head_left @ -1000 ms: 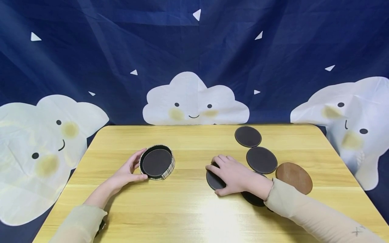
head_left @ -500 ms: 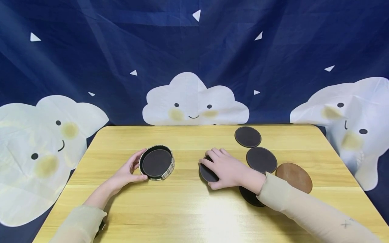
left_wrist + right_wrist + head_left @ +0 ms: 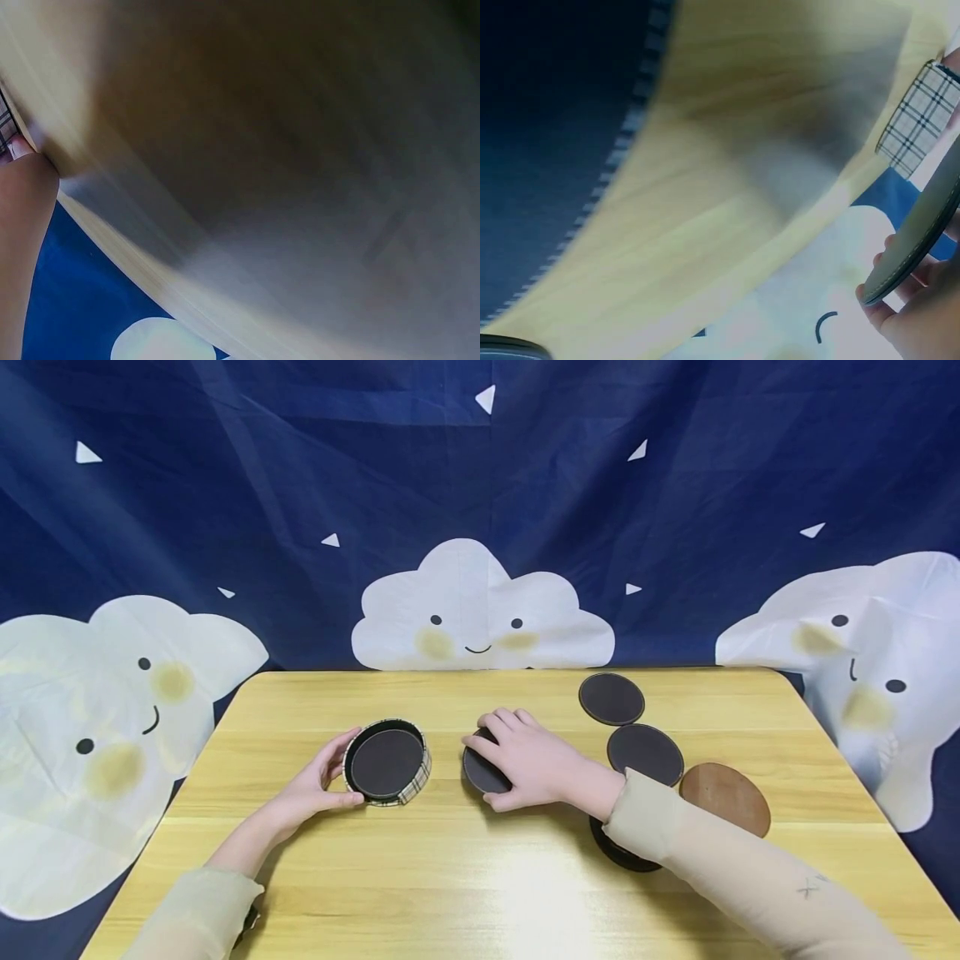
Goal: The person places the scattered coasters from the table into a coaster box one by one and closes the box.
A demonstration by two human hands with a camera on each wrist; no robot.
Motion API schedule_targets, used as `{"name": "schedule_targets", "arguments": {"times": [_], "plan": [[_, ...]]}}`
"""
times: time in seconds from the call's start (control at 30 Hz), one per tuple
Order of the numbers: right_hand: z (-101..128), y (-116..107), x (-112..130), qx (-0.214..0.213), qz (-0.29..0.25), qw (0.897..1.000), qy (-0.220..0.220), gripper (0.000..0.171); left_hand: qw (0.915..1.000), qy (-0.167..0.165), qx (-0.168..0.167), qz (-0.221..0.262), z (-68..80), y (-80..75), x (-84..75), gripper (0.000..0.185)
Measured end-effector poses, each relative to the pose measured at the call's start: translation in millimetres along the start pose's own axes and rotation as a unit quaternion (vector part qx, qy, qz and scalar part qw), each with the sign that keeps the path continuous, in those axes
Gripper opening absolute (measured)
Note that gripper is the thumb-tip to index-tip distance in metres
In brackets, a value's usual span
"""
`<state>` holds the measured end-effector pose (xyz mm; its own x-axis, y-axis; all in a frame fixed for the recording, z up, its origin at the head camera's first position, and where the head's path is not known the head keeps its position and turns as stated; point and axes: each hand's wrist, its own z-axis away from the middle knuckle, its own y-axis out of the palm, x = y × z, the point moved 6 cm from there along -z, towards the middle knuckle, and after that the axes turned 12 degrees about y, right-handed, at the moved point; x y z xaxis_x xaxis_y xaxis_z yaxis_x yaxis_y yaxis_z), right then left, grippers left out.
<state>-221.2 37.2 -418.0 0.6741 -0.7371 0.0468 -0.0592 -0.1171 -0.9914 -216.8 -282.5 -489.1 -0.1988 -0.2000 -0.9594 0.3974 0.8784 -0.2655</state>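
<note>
1 round plaid-walled holder [image 3: 417, 780], black inside, faces upward left of centre; 1 dark stitched-edge coaster [image 3: 483, 768] is held mid-frame.

On the table [image 3: 390, 885], the holder [image 3: 418, 777] stood left of centre, with the left hand [image 3: 315, 781] against its left side. To its right, well apart from it, was the held disc [image 3: 480, 768], in the right hand [image 3: 532, 764]. Farther right, the farthest disc [image 3: 611, 699] lay close to the table's far edge; just nearer lay the second disc [image 3: 645, 752], with the rightmost disc [image 3: 725, 797] to its near right. The nearest disc [image 3: 622, 853] lay partly hidden beneath the right sleeve [image 3: 648, 814]. Behind the table hung the cloth [image 3: 480, 460].
</note>
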Motion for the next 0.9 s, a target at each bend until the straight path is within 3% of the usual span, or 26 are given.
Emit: {"name": "schedule_targets", "arguments": {"times": [0.57,0.9], "plan": [[-48,-8,29,-0.007,0.008,1.000,-0.024,0.083,1.0000,0.005,0.001,0.003,0.1,-1.1,2.7,0.104],[-70,-3,46,-0.006,0.006,1.000,-0.025,0.084,0.9998,-0.010,0.006,-0.015,0.8,-1.2,0.1,0.106]]}}
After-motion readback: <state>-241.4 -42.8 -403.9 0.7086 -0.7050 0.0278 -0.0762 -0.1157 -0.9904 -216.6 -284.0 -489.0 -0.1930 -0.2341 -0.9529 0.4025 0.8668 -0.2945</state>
